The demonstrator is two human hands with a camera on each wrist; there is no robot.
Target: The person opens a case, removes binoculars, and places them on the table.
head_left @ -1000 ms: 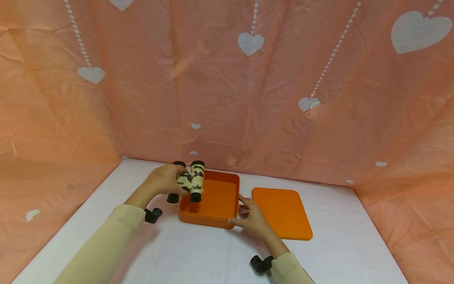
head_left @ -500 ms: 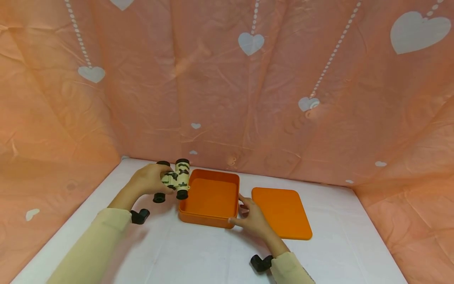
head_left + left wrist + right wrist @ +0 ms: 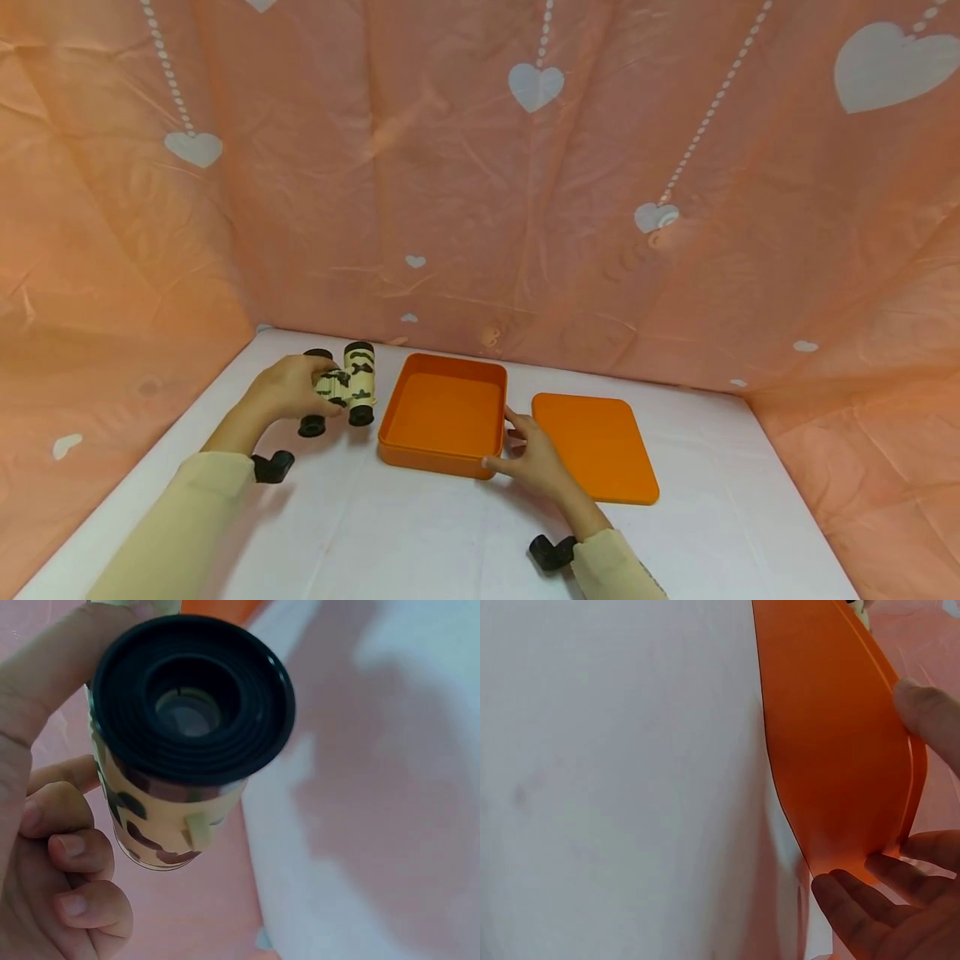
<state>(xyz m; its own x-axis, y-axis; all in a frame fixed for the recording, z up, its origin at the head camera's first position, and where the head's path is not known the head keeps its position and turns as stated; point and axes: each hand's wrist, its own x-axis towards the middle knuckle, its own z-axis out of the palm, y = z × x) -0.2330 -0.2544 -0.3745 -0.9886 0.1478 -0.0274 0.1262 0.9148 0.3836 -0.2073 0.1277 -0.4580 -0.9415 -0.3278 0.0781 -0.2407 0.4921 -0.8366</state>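
Observation:
My left hand (image 3: pixel 288 387) grips a pair of camouflage binoculars (image 3: pixel 361 382) with black ends, left of the orange box and close over the table. In the left wrist view one black eyepiece (image 3: pixel 187 705) faces the camera, and the thumb lies along the barrel. An open, shallow orange box (image 3: pixel 435 462) has nothing inside. My right hand (image 3: pixel 542 458) holds this box at its near right corner. In the right wrist view the thumb presses the rim of the box wall (image 3: pixel 832 742), with the other fingers around the corner.
A flat orange lid (image 3: pixel 596 448) lies right of the box, just beyond the right hand. The white-covered table (image 3: pixel 405 542) ends at a pink curtain (image 3: pixel 465 192) with white hearts, which also closes off both sides.
My left hand has carried the binoculars leftward, from over the box's left edge to beside it, and lower. The right hand and the box have kept their place.

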